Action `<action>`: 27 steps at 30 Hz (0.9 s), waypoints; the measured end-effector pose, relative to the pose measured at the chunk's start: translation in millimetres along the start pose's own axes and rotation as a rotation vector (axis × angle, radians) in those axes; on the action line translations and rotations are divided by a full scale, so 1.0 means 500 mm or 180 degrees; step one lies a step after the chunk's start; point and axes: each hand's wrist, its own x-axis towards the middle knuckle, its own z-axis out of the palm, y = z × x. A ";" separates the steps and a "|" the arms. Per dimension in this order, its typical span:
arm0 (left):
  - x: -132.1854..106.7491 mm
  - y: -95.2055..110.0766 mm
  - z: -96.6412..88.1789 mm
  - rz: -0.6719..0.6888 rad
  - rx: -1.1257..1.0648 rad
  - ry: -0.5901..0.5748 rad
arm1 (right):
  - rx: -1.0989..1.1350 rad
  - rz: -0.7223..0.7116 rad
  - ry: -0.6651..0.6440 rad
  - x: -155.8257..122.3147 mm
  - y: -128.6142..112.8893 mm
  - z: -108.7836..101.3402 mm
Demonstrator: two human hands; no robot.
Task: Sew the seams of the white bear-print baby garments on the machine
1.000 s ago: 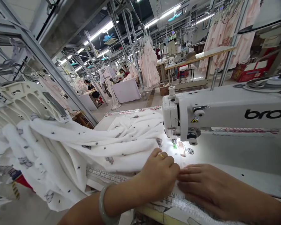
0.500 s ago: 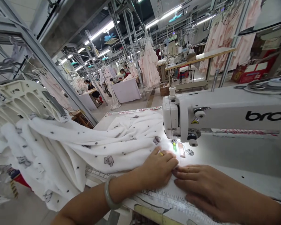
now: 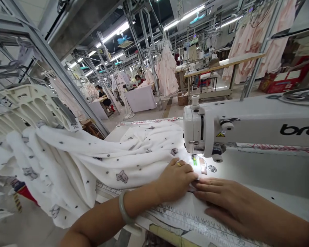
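Note:
A white plush fabric (image 3: 149, 164) printed with grey bears and dots runs from the hangers at left to the needle area of a white sewing machine (image 3: 237, 123). My left hand (image 3: 177, 178), with a ring and a pale bangle, is closed on the fabric's near edge, just left of the lit presser foot (image 3: 195, 160). Its fingers are curled, and the thumb is mostly hidden. My right hand (image 3: 226, 199) lies nearly flat on the machine bed, fingers stretched out. Its fingertips touch the fabric edge beside my left fingers.
White plastic hangers (image 3: 33, 103) carry the fabric's left end, one tagged 2XL. A printed measuring tape (image 3: 180, 219) runs along the table's front edge. A metal post (image 3: 64, 79) rises at left. Farther back are people at worktables, hanging pink garments (image 3: 166, 70) and a red box (image 3: 279, 80).
The view has shifted slightly, so the machine appears farther right. Both hands stay at the fabric edge by the presser foot, with little movement of their own.

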 end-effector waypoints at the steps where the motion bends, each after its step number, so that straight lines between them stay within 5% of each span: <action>1: 0.003 -0.004 -0.002 -0.0014 -0.0016 -0.0045 | -0.0126 -0.0035 0.0021 -0.005 0.005 0.002; 10: -0.027 0.003 -0.005 -0.0424 -0.0114 0.0328 | 0.0047 0.0218 0.0165 -0.014 0.054 -0.009; 16: -0.009 0.015 -0.016 -0.0235 0.0196 0.0508 | 0.0288 0.0615 -0.0289 -0.011 0.064 -0.026; 27: 0.000 0.022 0.016 0.0077 0.0122 0.0408 | 0.0322 0.0571 -0.0459 -0.006 0.058 -0.019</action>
